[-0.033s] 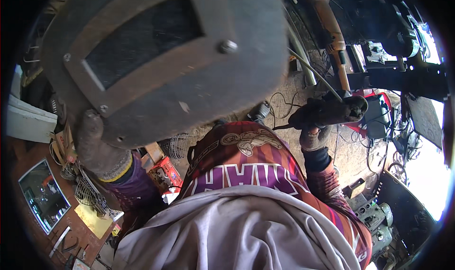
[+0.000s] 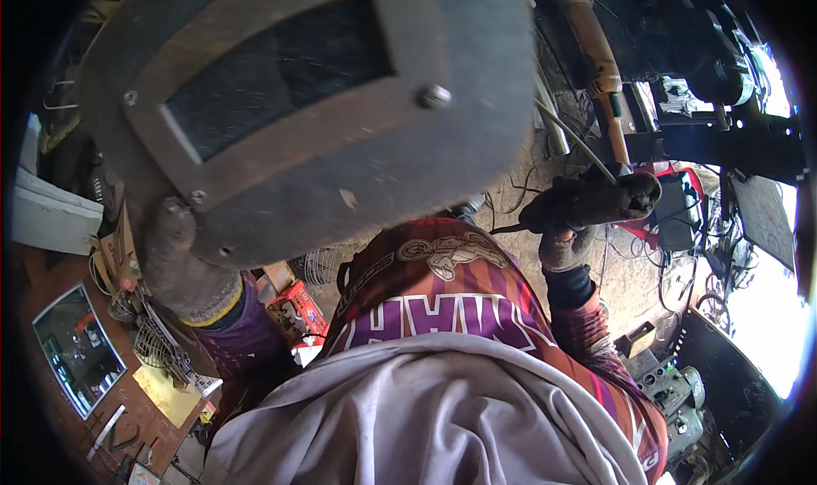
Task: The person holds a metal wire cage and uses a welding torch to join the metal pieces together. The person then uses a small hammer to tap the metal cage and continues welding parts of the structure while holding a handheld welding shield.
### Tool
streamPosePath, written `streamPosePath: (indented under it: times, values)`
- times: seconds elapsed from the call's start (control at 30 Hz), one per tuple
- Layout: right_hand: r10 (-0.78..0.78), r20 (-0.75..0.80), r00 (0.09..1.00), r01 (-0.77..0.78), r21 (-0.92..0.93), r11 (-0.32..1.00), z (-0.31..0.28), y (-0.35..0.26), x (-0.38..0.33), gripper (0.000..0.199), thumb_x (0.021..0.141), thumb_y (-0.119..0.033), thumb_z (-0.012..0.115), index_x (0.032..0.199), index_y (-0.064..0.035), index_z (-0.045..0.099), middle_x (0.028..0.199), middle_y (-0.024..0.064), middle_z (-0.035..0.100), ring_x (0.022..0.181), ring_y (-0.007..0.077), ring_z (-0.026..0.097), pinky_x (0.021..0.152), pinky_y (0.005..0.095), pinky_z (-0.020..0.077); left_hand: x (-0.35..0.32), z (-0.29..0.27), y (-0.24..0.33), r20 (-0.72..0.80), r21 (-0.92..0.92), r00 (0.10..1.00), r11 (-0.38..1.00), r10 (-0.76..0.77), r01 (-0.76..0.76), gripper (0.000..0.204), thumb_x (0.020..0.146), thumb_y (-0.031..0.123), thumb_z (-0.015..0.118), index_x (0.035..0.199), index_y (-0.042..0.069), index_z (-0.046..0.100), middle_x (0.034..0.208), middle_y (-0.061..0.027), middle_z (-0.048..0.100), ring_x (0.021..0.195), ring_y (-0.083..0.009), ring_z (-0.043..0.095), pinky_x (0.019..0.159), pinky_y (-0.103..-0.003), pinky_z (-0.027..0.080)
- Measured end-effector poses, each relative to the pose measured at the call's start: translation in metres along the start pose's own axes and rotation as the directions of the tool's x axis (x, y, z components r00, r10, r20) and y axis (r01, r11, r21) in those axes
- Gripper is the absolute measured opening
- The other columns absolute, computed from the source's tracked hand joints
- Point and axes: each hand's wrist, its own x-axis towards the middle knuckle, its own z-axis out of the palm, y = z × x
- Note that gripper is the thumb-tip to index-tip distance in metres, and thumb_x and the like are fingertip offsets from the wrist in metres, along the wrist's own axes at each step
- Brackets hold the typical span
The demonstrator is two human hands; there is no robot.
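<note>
Head view shows the gloved left hand at centre left clamped on the handle of a dark welding shield filling the upper left of the frame. At centre right, the gloved right hand grips an electrode holder, its thin rod slanting up-left. Judging by this, welding is being set up; striking the arc calls for steadying the rod tip behind the shield.

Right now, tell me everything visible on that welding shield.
The welding shield is a handheld mask of dark grey, scuffed board-like material with a brownish raised frame around a dark rectangular viewing window. Round rivets fix the frame. It fills the upper left of the view, tilted, held up from below by the gloved left hand, which grips its lower left corner.
</note>
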Motion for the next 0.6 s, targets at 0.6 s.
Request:
streamPosePath:
  times: [0.6]
  values:
    - [-0.023,-0.131,0.991,0.039,0.114,0.993,-0.019,0.020,-0.003,0.078,0.076,-0.056,0.071,0.122,0.0000,0.040,0.108,0.0097,0.051,0.092,0.0183,0.055,0.084,0.0333,0.0477,-0.010,0.005,-0.028,-0.191,0.235,0.971,0.967,0.147,-0.100,0.060,0.084,0.012,0.061,0.137,-0.005,0.038,0.120,-0.0247,0.056,0.099,-0.0285,0.064,0.085,-0.035,0.055]
